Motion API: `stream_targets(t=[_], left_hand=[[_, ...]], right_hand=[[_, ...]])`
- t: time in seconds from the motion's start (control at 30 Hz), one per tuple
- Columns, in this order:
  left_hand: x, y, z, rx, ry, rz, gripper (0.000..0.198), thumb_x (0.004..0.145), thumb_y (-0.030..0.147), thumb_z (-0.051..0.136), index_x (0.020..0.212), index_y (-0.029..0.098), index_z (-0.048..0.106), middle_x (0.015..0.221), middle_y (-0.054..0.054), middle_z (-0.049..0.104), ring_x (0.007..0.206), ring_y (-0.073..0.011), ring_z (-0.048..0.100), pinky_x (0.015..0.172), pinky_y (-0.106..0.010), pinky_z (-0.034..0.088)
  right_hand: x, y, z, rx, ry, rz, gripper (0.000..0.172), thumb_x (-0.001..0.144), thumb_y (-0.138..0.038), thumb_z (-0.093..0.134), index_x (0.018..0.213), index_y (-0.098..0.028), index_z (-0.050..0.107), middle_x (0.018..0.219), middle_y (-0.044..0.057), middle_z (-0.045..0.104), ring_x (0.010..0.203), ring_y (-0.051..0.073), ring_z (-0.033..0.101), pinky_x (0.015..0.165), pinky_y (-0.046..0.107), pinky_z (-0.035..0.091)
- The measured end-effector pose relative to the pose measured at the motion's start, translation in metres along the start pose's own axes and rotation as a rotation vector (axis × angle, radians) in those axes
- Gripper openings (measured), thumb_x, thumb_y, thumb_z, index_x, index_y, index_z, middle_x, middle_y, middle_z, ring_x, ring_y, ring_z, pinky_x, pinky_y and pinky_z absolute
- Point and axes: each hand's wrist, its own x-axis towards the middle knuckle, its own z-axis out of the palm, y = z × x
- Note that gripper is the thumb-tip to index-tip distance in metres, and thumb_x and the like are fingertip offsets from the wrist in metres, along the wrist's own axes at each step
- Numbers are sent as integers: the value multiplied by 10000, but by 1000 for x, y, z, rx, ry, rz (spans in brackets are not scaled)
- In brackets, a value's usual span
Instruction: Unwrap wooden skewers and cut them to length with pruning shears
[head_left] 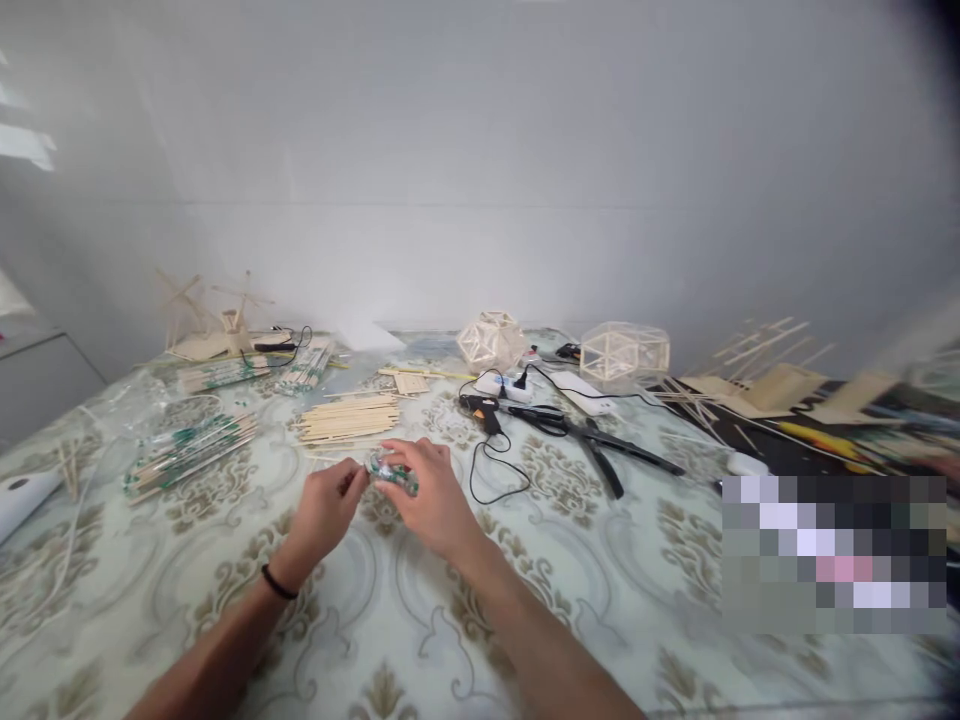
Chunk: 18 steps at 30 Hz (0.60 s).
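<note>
Both hands meet at the middle of the table, closed around a small crumpled green-and-clear plastic wrapper (405,478). My right hand (431,490) grips it between thumb and fingers. Curled in a pinch, my left hand (326,505) has its fingertips at the wrapper's left end; a dark band circles that wrist. Just beyond the hands lies a row of loose wooden sticks (349,418). To the left are bundles of sticks (191,455) in green-printed clear wrapping. A black glue gun (484,408) with an orange trigger lies to the right of the sticks.
Large black-handled shears (596,445) and a looped cable (499,495) lie right of the hands. A white power strip (502,385) and stick-built polyhedron frames (491,342) stand behind. More wooden models (780,385) sit at right. A patterned cloth (375,640) covers the table.
</note>
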Motion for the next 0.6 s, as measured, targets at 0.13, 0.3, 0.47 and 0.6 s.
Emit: stream_targets(t=[0.13, 0.3, 0.47, 0.6], left_hand=[[3, 9, -8, -300, -76, -70, 252, 1029, 353, 486, 1019, 183, 672, 928, -48, 779, 825, -188, 748, 742, -285, 603], [3, 15, -8, -733, -64, -269, 296, 904, 452, 699, 1042, 191, 722, 998, -64, 789, 938, -242, 752, 872, -383, 630], [0, 17, -3, -767, -47, -313, 305, 851, 434, 769, 1021, 191, 699, 997, -66, 771, 922, -232, 746, 862, -378, 622], [1, 18, -7, -793, -31, -274, 254, 847, 371, 781, 992, 198, 664, 1033, -43, 698, 862, -176, 713, 799, -303, 589]], right_hand=[[-2, 1, 1, 21, 30, -45, 453, 899, -164, 704, 1328, -231, 576, 1171, 74, 760, 1155, 291, 583, 1022, 495, 388], [-2, -1, 2, 98, 91, -16, 366, 944, -263, 693, 1295, -256, 590, 1054, 29, 804, 1152, 272, 627, 1051, 487, 395], [-1, 3, 6, 240, 144, 80, 277, 920, -197, 669, 1185, -268, 635, 929, 4, 816, 1054, 246, 723, 1020, 445, 482], [-1, 0, 6, 301, 187, 122, 202, 876, -215, 709, 1066, -250, 650, 886, 2, 811, 876, 222, 770, 912, 382, 561]])
